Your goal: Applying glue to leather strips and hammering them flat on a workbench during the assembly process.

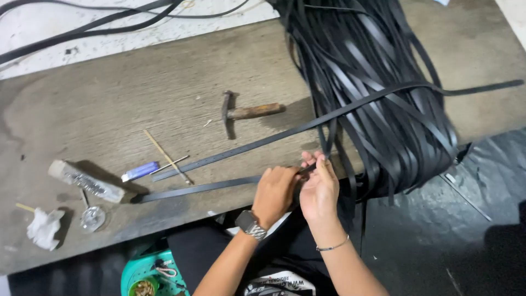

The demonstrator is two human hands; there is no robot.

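Wooden bench [137, 104]: left hand [275, 193] and right hand [318, 189] fingers pinch a black strap [197, 188], grip partly hidden.

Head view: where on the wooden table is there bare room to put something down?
Bare wood lies on the table left of and behind the hammer, up to the white strip. A smaller patch lies right of the strap bundle. It is crowded near the left hand and right hand, ruler and block.

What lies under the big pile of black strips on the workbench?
The pile of black strips rests on the wooden workbench; a long strip runs out toward the metal ruler. Its loose ends hang over the edge. Whatever is beneath its middle is covered.
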